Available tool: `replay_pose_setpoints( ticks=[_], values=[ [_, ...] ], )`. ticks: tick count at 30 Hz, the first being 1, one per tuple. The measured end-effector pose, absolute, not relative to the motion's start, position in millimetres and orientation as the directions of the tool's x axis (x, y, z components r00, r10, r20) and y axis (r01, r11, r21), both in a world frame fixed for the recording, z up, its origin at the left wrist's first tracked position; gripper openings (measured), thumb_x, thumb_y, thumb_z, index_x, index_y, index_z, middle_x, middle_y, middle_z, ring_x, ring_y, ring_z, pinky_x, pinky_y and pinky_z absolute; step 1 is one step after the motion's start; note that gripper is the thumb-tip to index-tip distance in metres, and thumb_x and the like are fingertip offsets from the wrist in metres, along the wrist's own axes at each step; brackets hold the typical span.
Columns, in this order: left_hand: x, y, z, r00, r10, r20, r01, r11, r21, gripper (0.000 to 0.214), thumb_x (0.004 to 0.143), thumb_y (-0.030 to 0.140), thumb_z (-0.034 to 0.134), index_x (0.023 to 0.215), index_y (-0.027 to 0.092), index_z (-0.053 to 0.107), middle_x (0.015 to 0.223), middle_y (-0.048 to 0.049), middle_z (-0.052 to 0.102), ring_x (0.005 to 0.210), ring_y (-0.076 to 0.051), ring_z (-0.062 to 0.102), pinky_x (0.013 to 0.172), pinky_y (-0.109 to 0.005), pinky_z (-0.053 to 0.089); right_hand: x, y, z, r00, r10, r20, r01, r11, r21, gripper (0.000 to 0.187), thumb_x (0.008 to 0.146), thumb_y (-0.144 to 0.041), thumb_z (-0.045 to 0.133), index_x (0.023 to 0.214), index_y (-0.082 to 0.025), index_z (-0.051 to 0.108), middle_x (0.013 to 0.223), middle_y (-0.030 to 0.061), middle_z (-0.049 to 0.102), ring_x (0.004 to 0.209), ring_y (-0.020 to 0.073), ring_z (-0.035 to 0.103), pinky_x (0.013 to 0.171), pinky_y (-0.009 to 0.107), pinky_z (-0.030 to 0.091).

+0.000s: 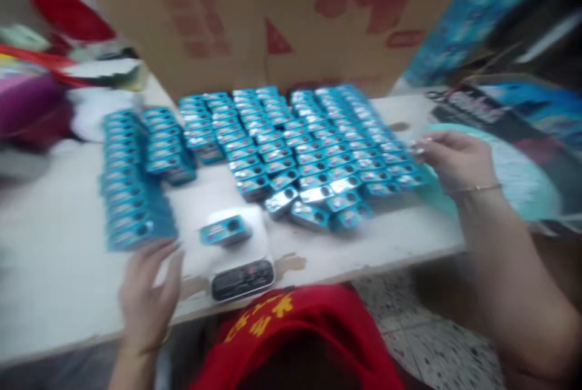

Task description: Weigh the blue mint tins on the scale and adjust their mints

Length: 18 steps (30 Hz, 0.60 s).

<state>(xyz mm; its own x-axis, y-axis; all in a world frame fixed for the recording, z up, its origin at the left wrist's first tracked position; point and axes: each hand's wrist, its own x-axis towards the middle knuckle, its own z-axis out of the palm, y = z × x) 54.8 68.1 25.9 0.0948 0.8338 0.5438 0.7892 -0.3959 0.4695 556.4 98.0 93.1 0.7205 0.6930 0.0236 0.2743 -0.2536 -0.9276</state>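
Rows of small blue boxes (313, 147), each with a dark round spot on its end, cover the middle of the white table. My left hand (148, 290) is at the near end of a separate blue stack (136, 196), thumb apart from the fingers; whether it touches the nearest box is blurred. A single blue box (225, 230) lies on a small white scale (254, 226) with a dark panel in front. On the right, my right hand (459, 159) has its fingertips pinched together beside the rows, over a pale green plastic sheet (522, 178). What is in the pinch is too blurred to make out.
A large cardboard carton (254, 26) with red print stands behind the rows. Red and purple items (40, 93) are heaped at the far left. An open carton (500, 114) with blue contents sits at the right. The white table's (373, 250) front edge is close to my red apron.
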Motion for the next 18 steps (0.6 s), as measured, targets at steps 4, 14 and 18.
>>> replay_pose_setpoints(
  ticks=[4, 14, 18],
  values=[
    [45, 60, 21, 0.137, 0.821, 0.555, 0.814, -0.413, 0.409, 0.013, 0.086, 0.023, 0.058, 0.097, 0.017, 0.064, 0.101, -0.0095, 0.064, 0.098, -0.022, 0.060, 0.090, -0.040, 0.048, 402, 115, 98, 0.186, 0.908, 0.374, 0.365, 0.290, -0.885, 0.007, 0.080, -0.023, 0.067, 0.082, -0.017, 0.064, 0.071, 0.0008, 0.061, 0.059, 0.0116, 0.055, 0.058, 0.026, 0.046],
    [33, 27, -1, 0.079, 0.866, 0.494, 0.787, -0.359, 0.503, 0.014, 0.086, 0.016, 0.058, 0.099, 0.016, 0.063, 0.104, -0.0100, 0.062, 0.099, -0.021, 0.059, 0.089, -0.039, 0.047, 265, 111, 41, -0.404, 0.708, 0.580, 0.438, 0.706, -0.556, 0.021, 0.096, -0.013, 0.037, 0.087, -0.013, 0.057, 0.083, 0.0100, 0.059, 0.081, 0.0188, 0.053, 0.075, 0.031, 0.046],
    [35, 28, -5, 0.072, 0.873, 0.482, 0.767, -0.358, 0.533, 0.014, 0.086, 0.016, 0.058, 0.099, 0.017, 0.063, 0.103, -0.0091, 0.062, 0.099, -0.020, 0.059, 0.090, -0.037, 0.047, 268, 109, 36, -0.442, 0.702, 0.558, 0.485, 0.710, -0.510, 0.019, 0.096, -0.014, 0.039, 0.090, -0.013, 0.058, 0.085, 0.0104, 0.059, 0.084, 0.0201, 0.054, 0.077, 0.033, 0.046]
  ],
)
